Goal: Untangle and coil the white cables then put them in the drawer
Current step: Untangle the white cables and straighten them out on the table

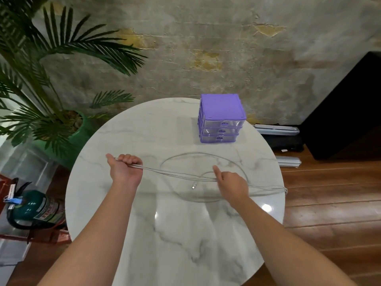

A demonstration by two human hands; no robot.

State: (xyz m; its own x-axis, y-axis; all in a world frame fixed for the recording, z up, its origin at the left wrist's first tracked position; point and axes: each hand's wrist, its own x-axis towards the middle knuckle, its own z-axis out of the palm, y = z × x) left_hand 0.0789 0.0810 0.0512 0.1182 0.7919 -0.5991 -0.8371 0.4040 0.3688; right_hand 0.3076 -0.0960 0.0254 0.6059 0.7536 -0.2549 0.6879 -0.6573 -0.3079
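Observation:
White cables (177,173) lie in loose loops across the round marble table (144,213). My left hand (124,169) grips a bundle of their strands at the left, fingers curled round them. The strands run taut to my right hand (231,182), which pinches them at mid-table with the thumb raised. A loose plug end (194,185) lies between my hands. Further loops reach the table's right edge (282,189). A purple drawer unit (221,118) with three clear drawers, all closed, stands at the back of the table.
A potted palm (51,112) stands left of the table. A green fire extinguisher (31,207) lies on the floor at lower left. Black and grey items (284,137) lie on the wooden floor at right, beside a dark cabinet (350,104).

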